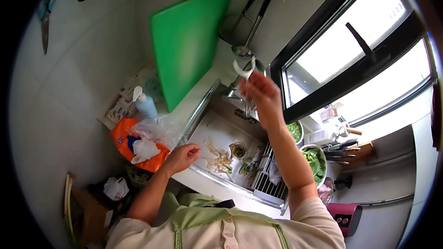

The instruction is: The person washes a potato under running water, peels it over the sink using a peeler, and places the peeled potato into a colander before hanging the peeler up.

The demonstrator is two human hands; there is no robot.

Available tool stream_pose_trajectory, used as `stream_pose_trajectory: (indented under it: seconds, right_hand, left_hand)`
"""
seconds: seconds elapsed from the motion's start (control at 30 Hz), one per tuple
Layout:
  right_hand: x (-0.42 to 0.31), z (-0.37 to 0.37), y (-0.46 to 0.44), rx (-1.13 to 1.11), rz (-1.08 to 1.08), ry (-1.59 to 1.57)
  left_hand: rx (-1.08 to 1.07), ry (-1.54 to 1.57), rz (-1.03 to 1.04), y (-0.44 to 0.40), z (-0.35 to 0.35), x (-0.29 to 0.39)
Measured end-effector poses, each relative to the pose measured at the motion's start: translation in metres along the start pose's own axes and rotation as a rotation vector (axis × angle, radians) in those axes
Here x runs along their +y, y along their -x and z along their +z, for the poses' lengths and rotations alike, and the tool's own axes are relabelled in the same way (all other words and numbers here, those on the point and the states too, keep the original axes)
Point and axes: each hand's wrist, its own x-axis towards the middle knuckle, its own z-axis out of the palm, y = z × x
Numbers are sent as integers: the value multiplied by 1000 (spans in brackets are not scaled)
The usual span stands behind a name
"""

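My right hand (264, 93) is raised in front of the tap (233, 93), its fingers closed around a white U-ended tool that looks like a Y-shaped peeler (243, 70). The tool's lower part is hidden by the fingers. My left hand (184, 156) hovers at the near left edge of the sink (210, 127), fingers curled in, with nothing visible in them. Pale peelings (218, 157) and green scraps (247, 166) lie on the sink floor around the drain (238, 150).
A green cutting board (189, 46) leans behind the sink. On the left are a pump bottle (146, 106) and an orange bag (125, 140). A drying rack (272, 177), a bowl of green leaves (314, 163) and an open window (341, 55) are on the right.
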Motion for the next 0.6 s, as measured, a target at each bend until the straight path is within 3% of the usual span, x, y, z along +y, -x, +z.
stream_pose_trajectory:
  seconds: [0.23, 0.4, 0.6]
  right_hand:
    - [-25, -53, -135, 389, -151, 25]
    - [-29, -81, -180, 466, -356, 70]
    - [-45, -84, -219, 484, -443, 23]
  left_hand:
    - [-44, 167, 26, -12, -5, 13]
    - [22, 58, 19, -8, -22, -2]
    - [79, 30, -3, -9, -31, -16]
